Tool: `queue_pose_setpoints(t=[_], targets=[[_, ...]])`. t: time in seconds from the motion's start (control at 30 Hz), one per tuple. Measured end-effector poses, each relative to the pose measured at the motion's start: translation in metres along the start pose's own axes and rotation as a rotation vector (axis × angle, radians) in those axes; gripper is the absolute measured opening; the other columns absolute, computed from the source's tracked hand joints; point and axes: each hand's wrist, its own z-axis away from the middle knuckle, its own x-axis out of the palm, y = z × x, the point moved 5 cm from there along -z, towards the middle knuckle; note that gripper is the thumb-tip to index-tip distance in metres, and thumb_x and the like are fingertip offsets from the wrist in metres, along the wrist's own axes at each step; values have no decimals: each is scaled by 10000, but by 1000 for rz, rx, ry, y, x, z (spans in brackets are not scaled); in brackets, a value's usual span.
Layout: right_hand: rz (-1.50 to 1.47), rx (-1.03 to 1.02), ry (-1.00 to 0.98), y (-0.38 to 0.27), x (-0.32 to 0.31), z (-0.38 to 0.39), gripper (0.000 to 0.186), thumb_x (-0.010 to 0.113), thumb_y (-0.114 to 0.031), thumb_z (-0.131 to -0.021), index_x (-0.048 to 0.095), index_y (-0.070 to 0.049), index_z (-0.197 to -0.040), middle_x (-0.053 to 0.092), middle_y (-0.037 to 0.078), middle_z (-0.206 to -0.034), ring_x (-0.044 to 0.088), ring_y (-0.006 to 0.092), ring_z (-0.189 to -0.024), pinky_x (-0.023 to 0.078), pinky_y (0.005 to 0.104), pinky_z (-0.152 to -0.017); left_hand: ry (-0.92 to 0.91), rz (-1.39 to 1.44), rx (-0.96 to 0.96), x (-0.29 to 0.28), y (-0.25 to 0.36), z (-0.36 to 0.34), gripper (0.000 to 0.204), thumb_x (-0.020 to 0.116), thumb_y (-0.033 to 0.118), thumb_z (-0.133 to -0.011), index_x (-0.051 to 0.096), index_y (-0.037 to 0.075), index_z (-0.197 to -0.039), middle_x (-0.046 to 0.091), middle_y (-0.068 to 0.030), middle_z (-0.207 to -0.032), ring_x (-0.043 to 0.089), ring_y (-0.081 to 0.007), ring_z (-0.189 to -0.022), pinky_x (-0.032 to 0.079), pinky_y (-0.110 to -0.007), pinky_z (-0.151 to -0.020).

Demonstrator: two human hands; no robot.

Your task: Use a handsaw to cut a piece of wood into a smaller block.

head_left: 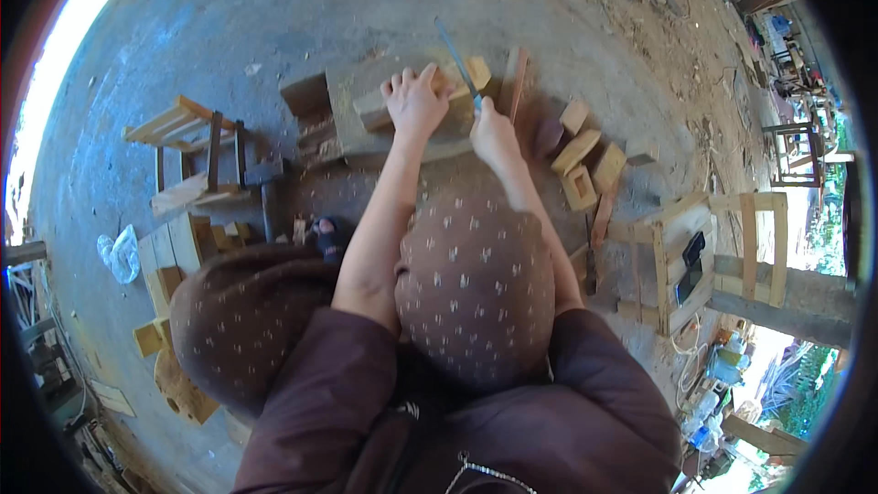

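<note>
My left hand [419, 102] presses down on a pale wooden block [373, 114], its fingers bent over the top. The block lies slantwise on a low wooden work surface [344, 105] in front of my knees. In my right hand [495, 134] is a long narrow metal tool [457, 59] with a blue-grey blade. Whether it is a file or a saw I cannot tell. Its blade points away from me and crosses the block's right end, and my closed fingers hide the handle.
Several cut wooden blocks [578, 154] lie right of the work surface, by a reddish wooden strip [518, 82]. A small wooden stand [187, 151] is on the left. More wood pieces [169, 252] sit beside my left knee. A dark phone [690, 267] rests on a wooden frame [660, 265] at right.
</note>
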Motion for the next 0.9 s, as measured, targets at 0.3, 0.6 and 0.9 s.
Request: queue_pose_setpoints(t=[0.3,0.6,0.9], targets=[[31,137,-71,14,15,47,174,387,-174,-958,423,-58,-1082,637,307,-847,618,501,-840,473,588,-730,5,-48,-28,0,-7,2,480,687,421,-797,619,207,-1221,602,-126,-1094,524,-294,-1092,303,-450,-985],[31,137,-67,5,3,45,182,409,-180,-962,438,-57,-1094,636,301,-823,625,483,-819,474,584,-710,34,-42,34,2,-11,1,485,697,415,-789,619,203,-1219,608,-111,-1059,530,-290,-1065,310,-445,-977],[42,93,-27,5,12,5,188,407,-200,-967,443,-60,-1086,640,296,-820,624,485,-824,475,577,-719,36,-54,-5,6,-1,2,473,697,423,-780,633,208,-1196,611,-127,-1042,534,-298,-1051,305,-439,-979]])
